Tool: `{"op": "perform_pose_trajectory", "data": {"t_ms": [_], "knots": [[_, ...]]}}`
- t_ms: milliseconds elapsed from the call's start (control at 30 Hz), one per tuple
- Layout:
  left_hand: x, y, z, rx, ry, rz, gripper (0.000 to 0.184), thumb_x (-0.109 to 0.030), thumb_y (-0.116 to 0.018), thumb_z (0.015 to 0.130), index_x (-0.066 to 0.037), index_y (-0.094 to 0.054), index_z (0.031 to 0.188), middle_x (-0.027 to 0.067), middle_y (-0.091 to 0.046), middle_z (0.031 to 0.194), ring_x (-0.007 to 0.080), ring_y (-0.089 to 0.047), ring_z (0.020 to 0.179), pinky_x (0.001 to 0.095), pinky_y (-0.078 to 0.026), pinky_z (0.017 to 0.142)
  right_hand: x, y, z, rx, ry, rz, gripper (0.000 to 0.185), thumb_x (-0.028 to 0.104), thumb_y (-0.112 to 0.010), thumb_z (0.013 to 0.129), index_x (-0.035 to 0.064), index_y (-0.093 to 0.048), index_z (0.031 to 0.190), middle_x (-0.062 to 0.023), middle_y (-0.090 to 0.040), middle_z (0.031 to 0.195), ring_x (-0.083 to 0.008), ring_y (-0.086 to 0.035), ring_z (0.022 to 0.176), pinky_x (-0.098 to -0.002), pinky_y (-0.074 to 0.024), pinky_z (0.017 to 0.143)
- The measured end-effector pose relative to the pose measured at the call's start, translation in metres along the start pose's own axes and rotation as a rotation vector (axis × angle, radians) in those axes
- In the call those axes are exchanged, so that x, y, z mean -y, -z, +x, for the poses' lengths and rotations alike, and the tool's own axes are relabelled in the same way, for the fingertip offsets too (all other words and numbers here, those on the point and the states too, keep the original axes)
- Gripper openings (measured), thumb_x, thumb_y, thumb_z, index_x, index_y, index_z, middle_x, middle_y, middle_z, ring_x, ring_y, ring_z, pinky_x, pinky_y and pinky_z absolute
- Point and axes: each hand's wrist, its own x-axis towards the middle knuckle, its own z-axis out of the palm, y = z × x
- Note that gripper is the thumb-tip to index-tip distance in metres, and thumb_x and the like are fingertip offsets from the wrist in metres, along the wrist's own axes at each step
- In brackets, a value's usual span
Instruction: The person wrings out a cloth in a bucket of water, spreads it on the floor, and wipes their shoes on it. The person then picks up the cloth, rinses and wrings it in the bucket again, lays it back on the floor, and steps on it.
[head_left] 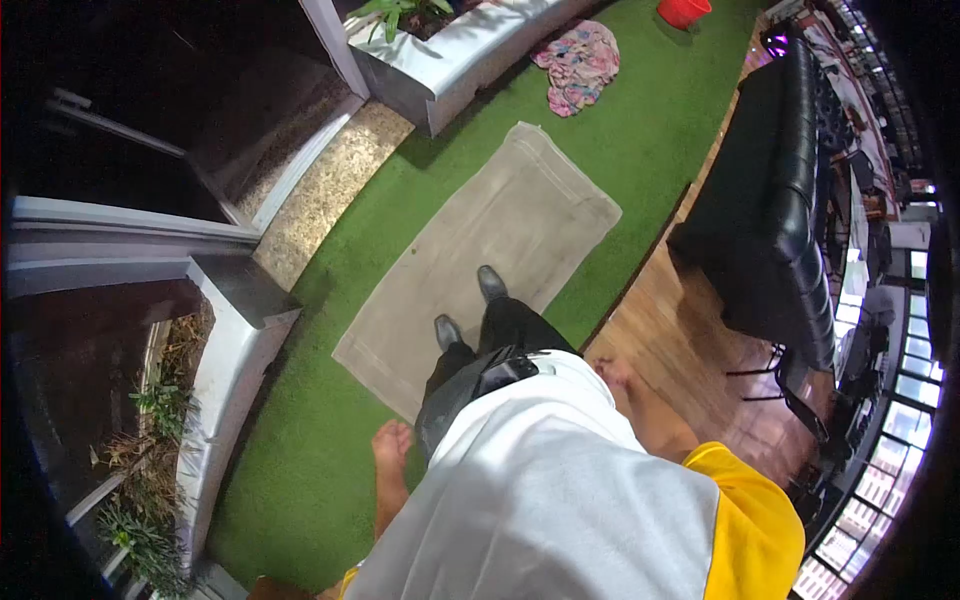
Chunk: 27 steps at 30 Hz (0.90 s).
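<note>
Mat (pixel 480 240), beige and lying flat, is under our 2 feet, on the green carpet (pixel 290 470), the broadest thing that we see. Along the carpet's right edge runs a wooden floor (pixel 650 320), and on it we have a black padded sofa (pixel 755 190). To our left and ahead stand 2 planters with pale tops, the near planter (pixel 215 400) and the far planter (pixel 450 70), both with green leaves; a speckled stone step (pixel 330 190) lies between them. Beyond the mat, a crumpled pink patterned cloth (pixel 580 65) rests on the carpet, and farther off sits a red container (pixel 684 10). Our 2 dark shoes (pixel 491 284) are on the mat, the right placed farther forward. Smallest come our hands: the left hand (pixel 392 441) hangs near the mat's closest corner, its grip narrow, fingers curled in; the right hand (pixel 613 373) is blurred beside our hip, so we cannot tell its grip.
</note>
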Motion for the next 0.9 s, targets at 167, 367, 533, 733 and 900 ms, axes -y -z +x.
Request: {"op": "perform_pose_trajectory", "data": {"t_ms": [167,367,533,733,900], "knots": [[-0.048,-0.051,-0.019,-0.176,0.002,0.025,0.031,-0.016,-0.045,0.091,-0.005,-0.05,0.12,0.0086,-0.062,0.099,0.0173,-0.062,0.078,0.0277,-0.051,0.059,-0.017,0.046,0.052,0.182,-0.078,0.276,0.02,0.017,-0.053,0.086,0.0031,-0.063,0.097,-0.0076,-0.063,0.075,-0.0179,-0.06,0.064,-0.0296,-0.0491,0.055],[-0.02,-0.085,0.019,0.114,0.056,0.02,0.028,-0.014,-0.044,0.091,-0.002,-0.052,0.114,0.0096,-0.062,0.093,0.0158,-0.062,0.073,0.0256,-0.051,0.055,0.066,0.108,0.045,-0.065,-0.081,0.237,0.02,0.017,-0.055,0.085,0.0027,-0.063,0.097,-0.0081,-0.063,0.077,-0.0169,-0.06,0.068,-0.0296,-0.0497,0.061],[-0.034,-0.156,0.006,0.104,0.005,0.112,0.028,-0.017,-0.045,0.091,0.0,-0.052,0.113,0.0099,-0.061,0.091,0.0175,-0.062,0.072,0.026,-0.053,0.058,0.033,0.117,0.063,0.014,-0.061,0.198,0.018,0.016,-0.056,0.083,0.0029,-0.063,0.091,-0.0068,-0.062,0.075,-0.0166,-0.059,0.066,-0.03,-0.0486,0.059],[-0.03,-0.178,0.017,0.023,0.085,0.081,0.028,-0.017,-0.044,0.092,-0.001,-0.052,0.114,0.0088,-0.061,0.093,0.0164,-0.062,0.073,0.0261,-0.053,0.058,-0.002,0.159,0.09,0.116,0.049,0.119,0.01,0.015,-0.053,0.08,0.0063,-0.059,0.078,-0.005,-0.057,0.074,-0.0186,-0.056,0.068,-0.0327,-0.0469,0.059],[-0.036,-0.233,-0.002,-0.032,0.109,0.024,0.024,-0.017,-0.045,0.092,-0.003,-0.054,0.11,0.0072,-0.061,0.091,0.0164,-0.061,0.072,0.0277,-0.052,0.056,0.065,0.216,0.096,0.093,-0.031,0.26,0.015,0.019,-0.051,0.084,0.0075,-0.06,0.085,-0.0046,-0.058,0.072,-0.0176,-0.055,0.063,-0.0307,-0.0454,0.056]]}}
